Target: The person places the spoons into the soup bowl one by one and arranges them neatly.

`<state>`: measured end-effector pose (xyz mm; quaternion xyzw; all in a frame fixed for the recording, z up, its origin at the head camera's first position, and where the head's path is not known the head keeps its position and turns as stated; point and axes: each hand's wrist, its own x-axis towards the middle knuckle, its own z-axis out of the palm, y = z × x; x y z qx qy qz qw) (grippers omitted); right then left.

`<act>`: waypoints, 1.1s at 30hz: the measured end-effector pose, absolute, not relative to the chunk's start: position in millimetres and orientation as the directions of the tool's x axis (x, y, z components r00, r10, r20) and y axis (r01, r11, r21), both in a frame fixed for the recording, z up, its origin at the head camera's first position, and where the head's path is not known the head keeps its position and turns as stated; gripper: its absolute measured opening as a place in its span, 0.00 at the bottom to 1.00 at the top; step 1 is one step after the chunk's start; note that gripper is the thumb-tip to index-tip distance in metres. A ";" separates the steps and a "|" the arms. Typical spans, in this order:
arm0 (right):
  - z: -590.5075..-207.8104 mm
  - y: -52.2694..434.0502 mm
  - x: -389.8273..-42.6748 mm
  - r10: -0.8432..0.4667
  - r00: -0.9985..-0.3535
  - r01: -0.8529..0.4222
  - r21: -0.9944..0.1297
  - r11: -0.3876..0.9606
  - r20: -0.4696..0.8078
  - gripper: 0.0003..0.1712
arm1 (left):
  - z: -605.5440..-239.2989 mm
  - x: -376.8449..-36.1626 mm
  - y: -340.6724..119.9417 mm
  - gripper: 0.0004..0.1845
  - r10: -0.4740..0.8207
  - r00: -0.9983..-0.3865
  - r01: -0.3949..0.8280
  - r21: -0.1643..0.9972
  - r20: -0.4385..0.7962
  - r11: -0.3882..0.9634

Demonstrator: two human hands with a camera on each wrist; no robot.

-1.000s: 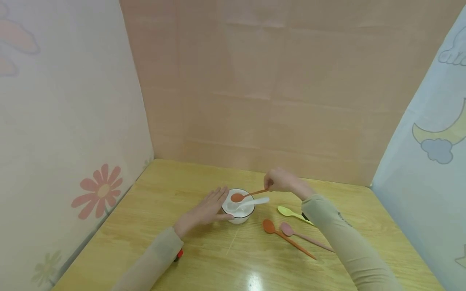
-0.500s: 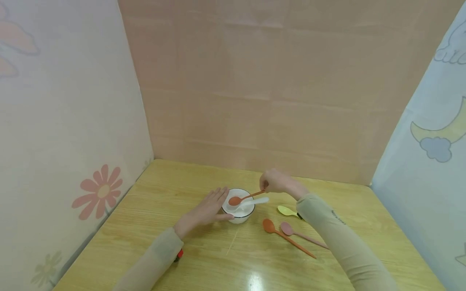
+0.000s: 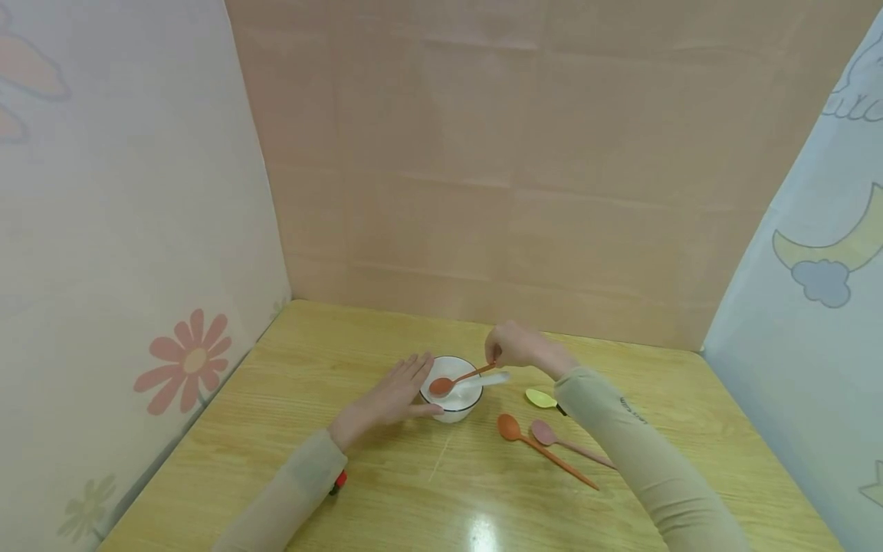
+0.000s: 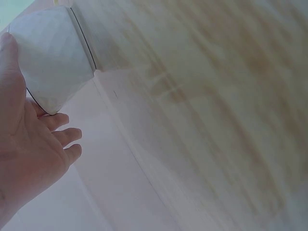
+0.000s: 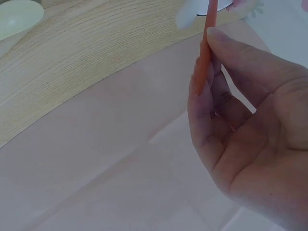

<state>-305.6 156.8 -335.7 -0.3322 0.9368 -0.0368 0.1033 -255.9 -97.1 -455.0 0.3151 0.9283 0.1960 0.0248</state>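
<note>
Since one second ago, the right hand (image 3: 513,346) has moved a little toward 9 o'clock and has carried the orange spoon (image 3: 455,379) with it, so the head of the spoon is now lower and further inside the white bowl (image 3: 451,400), near its 9 o'clock side. I judge that the spoon is almost put down in the bowl, but the hand has not yet let it go. The thumb and the fingers (image 5: 226,48) pinch the thin handle near its end; this is clear in the right wrist view.

The left hand (image 3: 389,400) has not moved. It lies with straight fingers against the outside of the bowl at 9 o'clock and holds it steady, without closing around it. The left wrist view shows the same flat palm (image 4: 24,144) on the wall of the bowl.

A white spoon (image 3: 491,379) is already in the bowl, and its handle sticks out over the rim at 3 o'clock, just under the orange one.

On the table (image 3: 386,491), at about 4 o'clock from the bowl, there lie a second orange spoon (image 3: 545,451), a pink spoon (image 3: 569,445) and a yellow spoon (image 3: 541,398), partly hidden by the right sleeve.
</note>
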 end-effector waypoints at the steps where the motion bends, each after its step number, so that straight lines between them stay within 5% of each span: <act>1: -335.5 156.1 -305.2 -0.628 -0.759 -0.612 -0.140 0.778 -0.173 0.06 | -454.5 -255.8 -97.1 0.52 0.593 -0.802 0.573 0.379 0.075 0.726; 33: -341.9 154.1 -302.4 -0.627 -0.769 -0.607 -0.163 0.778 -0.127 0.09 | -452.5 -253.8 -96.4 0.52 0.582 -0.811 0.557 0.386 0.060 0.736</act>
